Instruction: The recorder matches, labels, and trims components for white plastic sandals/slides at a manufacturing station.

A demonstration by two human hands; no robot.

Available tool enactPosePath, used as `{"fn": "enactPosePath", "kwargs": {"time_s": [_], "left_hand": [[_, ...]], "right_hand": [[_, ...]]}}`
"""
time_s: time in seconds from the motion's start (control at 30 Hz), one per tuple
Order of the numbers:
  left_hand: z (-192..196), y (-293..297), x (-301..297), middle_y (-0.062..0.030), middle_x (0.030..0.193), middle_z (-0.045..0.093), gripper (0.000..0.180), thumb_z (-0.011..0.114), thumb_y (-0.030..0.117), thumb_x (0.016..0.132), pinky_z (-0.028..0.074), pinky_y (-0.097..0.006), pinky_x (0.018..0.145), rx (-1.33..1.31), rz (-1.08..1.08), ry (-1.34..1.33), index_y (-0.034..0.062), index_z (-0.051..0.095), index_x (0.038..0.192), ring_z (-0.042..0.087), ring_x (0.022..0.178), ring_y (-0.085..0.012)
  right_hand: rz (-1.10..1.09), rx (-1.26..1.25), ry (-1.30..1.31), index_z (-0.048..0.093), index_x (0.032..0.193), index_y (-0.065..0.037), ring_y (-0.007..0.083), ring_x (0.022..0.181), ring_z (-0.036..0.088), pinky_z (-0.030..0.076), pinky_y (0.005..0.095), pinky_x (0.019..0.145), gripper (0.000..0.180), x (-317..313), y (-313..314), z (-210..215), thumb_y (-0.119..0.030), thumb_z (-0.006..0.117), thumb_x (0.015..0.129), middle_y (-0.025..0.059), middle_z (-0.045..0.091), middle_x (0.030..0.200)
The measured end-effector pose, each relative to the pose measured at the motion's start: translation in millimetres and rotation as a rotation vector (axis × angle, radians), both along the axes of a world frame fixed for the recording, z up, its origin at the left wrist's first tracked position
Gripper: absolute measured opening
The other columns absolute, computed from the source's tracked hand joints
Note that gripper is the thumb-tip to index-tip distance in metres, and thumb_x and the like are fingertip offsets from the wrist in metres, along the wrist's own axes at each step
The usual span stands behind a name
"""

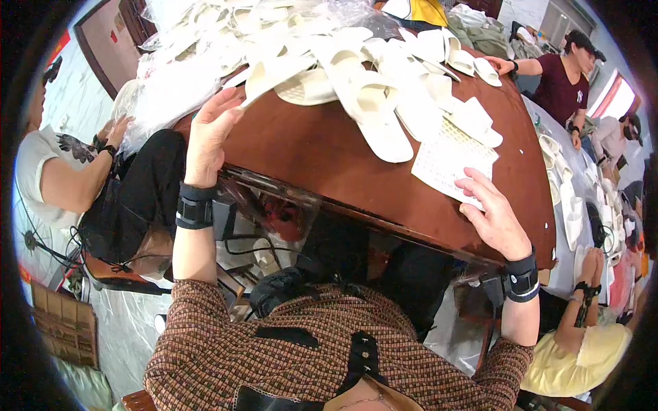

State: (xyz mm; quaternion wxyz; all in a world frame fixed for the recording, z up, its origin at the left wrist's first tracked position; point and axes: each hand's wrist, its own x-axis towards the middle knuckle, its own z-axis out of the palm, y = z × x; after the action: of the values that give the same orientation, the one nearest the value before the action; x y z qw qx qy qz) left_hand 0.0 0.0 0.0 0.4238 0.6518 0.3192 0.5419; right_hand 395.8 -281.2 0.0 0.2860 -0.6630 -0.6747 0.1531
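My left hand (209,140) is raised at the table's near left edge, fingers parted and curved. Its fingertips come close to the end of a cream slipper (279,74); whether they touch it I cannot tell. My right hand (497,216) hovers at the near right with its fingers spread and nothing in them. Just beyond those fingers lies a white sheet (439,168) with rows of small marks, partly under a slipper (476,123). Another cream slipper (377,127) points toward me in the middle of the brown table (295,151).
A large heap of pale slippers (226,34) covers the far side, with clear plastic wrap (164,89) at the left. A person in white (55,171) sits at my left. One in dark red (562,85) reaches onto the table at the far right. More slippers (569,205) lie on another table.
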Motion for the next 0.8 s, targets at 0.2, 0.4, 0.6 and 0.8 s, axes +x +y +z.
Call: {"fn": "enactPosePath", "kwargs": {"time_s": [0.2, 0.4, 0.6, 0.8], "left_hand": [[-2, -4, -4, -0.0059, 0.105, 0.066, 0.045, 0.067, 0.013, 0.084, 0.049, -0.025, 0.070, -0.215, -0.159, -0.240, 0.0024, 0.058, 0.128, 0.061, 0.086, -0.0111], [8, -14, -6, -0.0096, 0.113, 0.064, 0.050, 0.066, 0.015, 0.086, 0.050, -0.027, 0.062, -0.199, -0.174, -0.342, 0.0017, 0.053, 0.132, 0.063, 0.087, -0.0161], [20, -19, -23, -0.0139, 0.122, 0.060, 0.053, 0.064, 0.020, 0.090, 0.051, -0.030, 0.065, -0.271, -0.303, -0.517, 0.0029, 0.045, 0.137, 0.063, 0.099, -0.0280], [44, -45, -13, -0.0143, 0.126, 0.058, 0.056, 0.062, 0.017, 0.088, 0.049, -0.030, 0.071, -0.104, -0.216, -0.409, -0.0017, 0.044, 0.138, 0.060, 0.104, -0.0213]], "right_hand": [[0.044, 0.043, 0.018, 0.056, 0.123, 0.000, 0.0408, 0.126, 0.047, 0.041, 0.0403, 0.103, 0.036, -8, 7, 8, -0.008, 0.059, 0.088, 0.0252, 0.044, 0.140], [0.128, 0.076, -0.076, 0.054, 0.124, -0.001, 0.0417, 0.126, 0.047, 0.041, 0.0411, 0.103, 0.038, -19, 13, 7, -0.010, 0.060, 0.087, 0.0254, 0.044, 0.140], [0.138, 0.016, -0.020, 0.052, 0.126, -0.003, 0.0424, 0.126, 0.046, 0.039, 0.0427, 0.105, 0.041, -31, 20, 5, -0.010, 0.061, 0.087, 0.0246, 0.044, 0.140], [0.230, 0.039, -0.021, 0.052, 0.127, -0.004, 0.0414, 0.124, 0.048, 0.040, 0.0416, 0.105, 0.040, -42, 31, 7, -0.010, 0.060, 0.088, 0.0236, 0.045, 0.140]]}}
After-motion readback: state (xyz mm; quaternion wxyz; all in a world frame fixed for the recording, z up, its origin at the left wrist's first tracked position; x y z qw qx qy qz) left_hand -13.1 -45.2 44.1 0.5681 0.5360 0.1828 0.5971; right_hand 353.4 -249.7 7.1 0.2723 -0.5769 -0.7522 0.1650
